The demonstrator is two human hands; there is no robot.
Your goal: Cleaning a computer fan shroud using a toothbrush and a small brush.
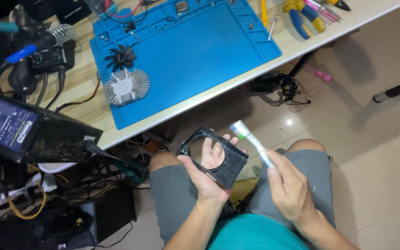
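from the head view, the left hand (207,178) keeps its grip pinched on a black fan shroud (214,157) above the lap, fingers showing through its round opening. the right hand (290,187) grips a toothbrush (251,139), bristles just beside the shroud's edge. on the surface lie a blue mat (200,51), a round heatsink (127,86) and a black fan (120,56).

Someone is sitting at a wooden bench, holding things over their lap. The left hand (207,178) is gripping a black plastic fan shroud (213,156) with a round opening, fingers showing through the hole. The right hand (289,187) is holding a toothbrush (252,140), its bristled head hovering just beside the shroud's upper edge. On the blue mat (200,51) a finned heatsink (127,86) and black fan (120,56) are lying side by side.
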